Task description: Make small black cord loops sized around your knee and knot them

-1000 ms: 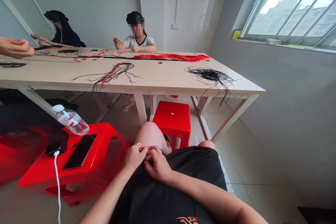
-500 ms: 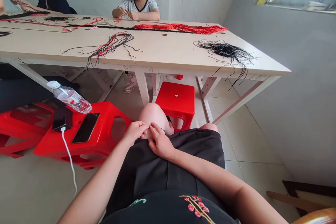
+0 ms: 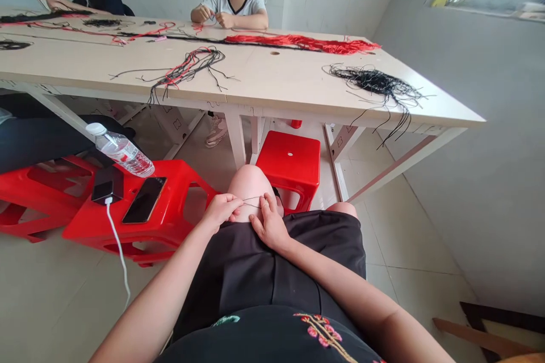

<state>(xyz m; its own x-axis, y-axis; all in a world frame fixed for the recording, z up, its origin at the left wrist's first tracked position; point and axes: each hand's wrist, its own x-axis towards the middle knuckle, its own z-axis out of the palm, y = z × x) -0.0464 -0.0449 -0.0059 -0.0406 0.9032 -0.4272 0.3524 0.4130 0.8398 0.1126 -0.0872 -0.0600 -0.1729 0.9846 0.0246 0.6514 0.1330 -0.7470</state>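
Between my hands a thin dark cord (image 3: 252, 198) runs as two strands over my bare knee (image 3: 249, 178). My left hand (image 3: 221, 212) is closed in a pinch on the left end of the cord, where the strands meet. The fingers of my right hand (image 3: 273, 227) lie stretched out on the knee, thumb apart, over the right part of the strands. What is beneath those fingers is hidden.
A pale table (image 3: 276, 82) ahead carries black cords (image 3: 377, 80), mixed black-red cords (image 3: 189, 68) and a red bundle (image 3: 298, 42). Red stools (image 3: 289, 153) stand below and left; one holds a bottle (image 3: 123, 150), phone (image 3: 145, 199) and black box (image 3: 107, 186). Two people sit opposite.
My right hand has slid a little to the right, away from my left hand, so the two strands now show between them. The camera view has shifted slightly.
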